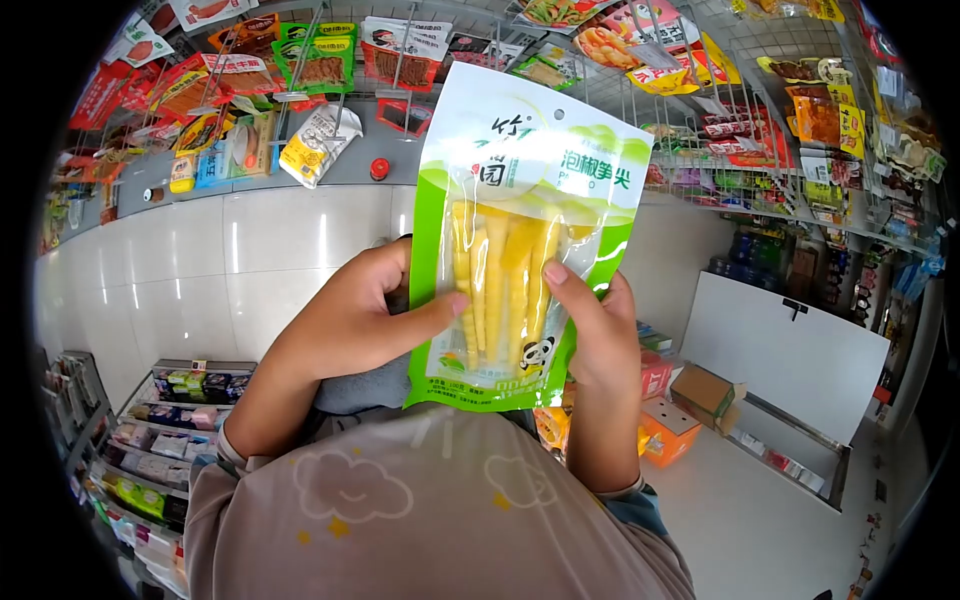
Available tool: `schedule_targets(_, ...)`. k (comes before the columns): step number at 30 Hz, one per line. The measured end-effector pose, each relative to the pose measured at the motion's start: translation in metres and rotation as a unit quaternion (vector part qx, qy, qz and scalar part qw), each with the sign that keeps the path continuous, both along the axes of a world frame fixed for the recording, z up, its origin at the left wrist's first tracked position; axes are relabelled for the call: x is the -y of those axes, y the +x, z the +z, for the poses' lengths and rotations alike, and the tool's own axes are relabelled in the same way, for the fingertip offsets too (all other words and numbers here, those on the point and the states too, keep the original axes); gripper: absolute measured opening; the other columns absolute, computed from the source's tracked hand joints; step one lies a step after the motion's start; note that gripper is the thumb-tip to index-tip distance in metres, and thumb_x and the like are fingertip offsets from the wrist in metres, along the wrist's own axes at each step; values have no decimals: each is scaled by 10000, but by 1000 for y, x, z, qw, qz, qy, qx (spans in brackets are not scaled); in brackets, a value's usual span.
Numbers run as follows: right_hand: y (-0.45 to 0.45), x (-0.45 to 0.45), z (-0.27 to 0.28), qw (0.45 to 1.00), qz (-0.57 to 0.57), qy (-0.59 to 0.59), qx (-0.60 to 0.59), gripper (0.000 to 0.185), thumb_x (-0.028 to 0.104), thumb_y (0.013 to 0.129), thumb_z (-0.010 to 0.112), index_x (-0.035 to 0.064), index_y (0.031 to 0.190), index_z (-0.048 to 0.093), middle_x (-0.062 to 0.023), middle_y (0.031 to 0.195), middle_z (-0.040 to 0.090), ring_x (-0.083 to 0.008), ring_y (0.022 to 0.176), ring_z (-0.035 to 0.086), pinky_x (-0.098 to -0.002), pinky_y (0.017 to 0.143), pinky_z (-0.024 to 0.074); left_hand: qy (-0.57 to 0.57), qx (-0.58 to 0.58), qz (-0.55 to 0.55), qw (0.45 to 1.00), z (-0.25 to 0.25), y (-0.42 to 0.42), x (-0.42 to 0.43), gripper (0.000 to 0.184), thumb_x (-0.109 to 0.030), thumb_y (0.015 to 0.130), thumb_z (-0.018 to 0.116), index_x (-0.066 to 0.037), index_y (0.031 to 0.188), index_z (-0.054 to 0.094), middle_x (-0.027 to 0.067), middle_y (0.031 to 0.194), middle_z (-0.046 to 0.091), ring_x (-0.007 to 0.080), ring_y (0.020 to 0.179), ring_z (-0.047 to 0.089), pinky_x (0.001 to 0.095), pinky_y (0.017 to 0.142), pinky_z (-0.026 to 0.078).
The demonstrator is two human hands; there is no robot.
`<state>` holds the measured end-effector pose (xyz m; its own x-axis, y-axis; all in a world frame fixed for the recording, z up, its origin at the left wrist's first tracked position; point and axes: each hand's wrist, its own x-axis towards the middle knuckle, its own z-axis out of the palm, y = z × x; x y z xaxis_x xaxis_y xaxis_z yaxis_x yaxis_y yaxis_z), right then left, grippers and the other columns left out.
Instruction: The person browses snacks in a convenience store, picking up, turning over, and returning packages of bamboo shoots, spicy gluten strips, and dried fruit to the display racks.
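A green and white snack packet [505, 270] is held upright in front of my chest. Through its clear window show yellow bamboo shoot strips, and a small panda is printed near the bottom. My left hand [375, 315] grips the packet's left edge, its thumb lying across the window. On the opposite edge my right hand [598, 325] pinches the packet, thumb on the front. The other fingers of both hands are mostly hidden behind it.
Hooks with hanging snack packets [315, 60] line the rack ahead. On its ledge lie a white and yellow packet [318, 145] and a red-capped item [379, 168]. A goods shelf [165, 440] stands lower left. To the right are a cardboard box [705, 397], an orange box [668, 430] and a white panel [790, 350].
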<state>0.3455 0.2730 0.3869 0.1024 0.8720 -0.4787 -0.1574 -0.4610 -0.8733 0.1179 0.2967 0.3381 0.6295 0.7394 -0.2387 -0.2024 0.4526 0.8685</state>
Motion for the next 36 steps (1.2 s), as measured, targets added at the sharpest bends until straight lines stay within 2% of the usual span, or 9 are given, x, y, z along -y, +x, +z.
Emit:
schedule_targets(4,3,6,2,1000,-2,-15,-22,402,117,922,688,-49,1269,571,-91,1192,646,-158,1062,605,-312,929,476,-22,22,-6,999,2,3,3,341,-70,958,626,36,1276,567,56,1182,659,102,1056,599,279,929,474)
schedule_targets(6,6,9,2,999,-1,-21,-35,408,117,922,688,-47,1275,568,-88,1198,644,-159,1067,604,-313,932,474,-15,20,7,1000,3,5,5,258,-80,961,634,14,1198,599,31,1093,678,65,958,606,260,846,503)
schedule_targets(10,11,16,-4,997,50,-9,-54,443,95,907,702,-41,1301,553,-87,1219,636,-164,1079,602,-316,944,472,-10,24,-1,1000,0,3,7,255,-83,961,635,16,1194,606,28,1084,682,66,955,609,258,843,503)
schedule_targets(11,11,17,-4,997,58,-5,-52,457,86,899,710,-39,1308,548,-88,1224,634,-164,1081,601,-317,947,471,-19,22,-12,999,-1,2,7,296,-80,957,637,26,1231,592,44,1125,676,83,999,608,266,877,493)
schedule_targets(12,10,17,-5,997,58,-6,-52,457,86,899,710,-39,1308,548,-88,1224,634,-164,1081,601,-317,947,471,-29,20,-24,999,-1,1,8,338,-77,954,638,36,1267,578,59,1165,670,100,1043,608,274,912,483)
schedule_targets(21,12,18,-7,997,58,-12,-51,469,54,880,727,-35,1304,547,-99,1233,632,-169,1091,602,-326,951,479,-23,34,1,999,-5,3,18,354,-70,944,646,31,1276,575,56,1183,661,105,1070,598,272,919,479)
schedule_targets(29,14,24,-1,994,57,-13,-88,535,28,868,724,-34,1351,504,-100,1260,613,-174,1127,586,-336,960,477,-38,10,-8,999,-4,12,22,333,-73,938,654,24,1252,595,53,1152,674,101,1042,608,272,903,484)
schedule_targets(36,16,28,-2,993,98,12,-61,546,14,857,731,-28,1351,501,-96,1264,610,-174,1142,579,-336,967,475,-22,1,-16,1000,1,16,21,284,-69,934,654,16,1204,629,45,1115,685,93,1006,613,275,884,491)
